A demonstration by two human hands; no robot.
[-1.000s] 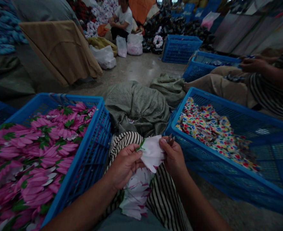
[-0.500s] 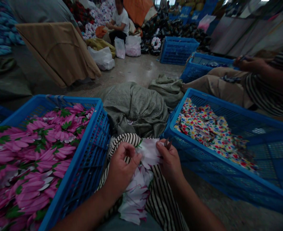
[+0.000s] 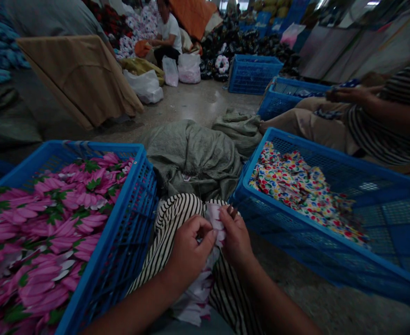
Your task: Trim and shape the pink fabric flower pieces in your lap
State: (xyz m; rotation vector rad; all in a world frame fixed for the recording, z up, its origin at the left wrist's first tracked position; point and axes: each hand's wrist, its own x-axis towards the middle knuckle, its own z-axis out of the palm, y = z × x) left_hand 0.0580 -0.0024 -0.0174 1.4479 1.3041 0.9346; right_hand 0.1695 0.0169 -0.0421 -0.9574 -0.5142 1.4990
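Between my hands is a white fabric piece with pink-purple edges [image 3: 215, 218]. My left hand [image 3: 193, 246] is closed in a pinch at its left edge. My right hand [image 3: 235, 236] grips its right side with thumb and fingers, and a small dark metal tool [image 3: 232, 212] sticks up from between those fingers. More white and pink petal-shaped pieces [image 3: 194, 298] hang below in my lap, over black-and-white striped cloth [image 3: 156, 253]. My left forearm and hand partly cover them.
A blue crate [image 3: 144, 181] of pink and green fabric pieces [image 3: 69, 200] stands left. Another blue crate [image 3: 330, 158] holds colourful printed pieces [image 3: 292, 184] at right. Grey-green sacks [image 3: 194, 149] lie ahead. A person in a striped top [image 3: 386, 111] sits right; another [image 3: 170, 35] sits farther back.
My hands have come closer together and the white piece now looks narrower, folded or bunched between them. My left hand has moved right. The whole view has shifted slightly.
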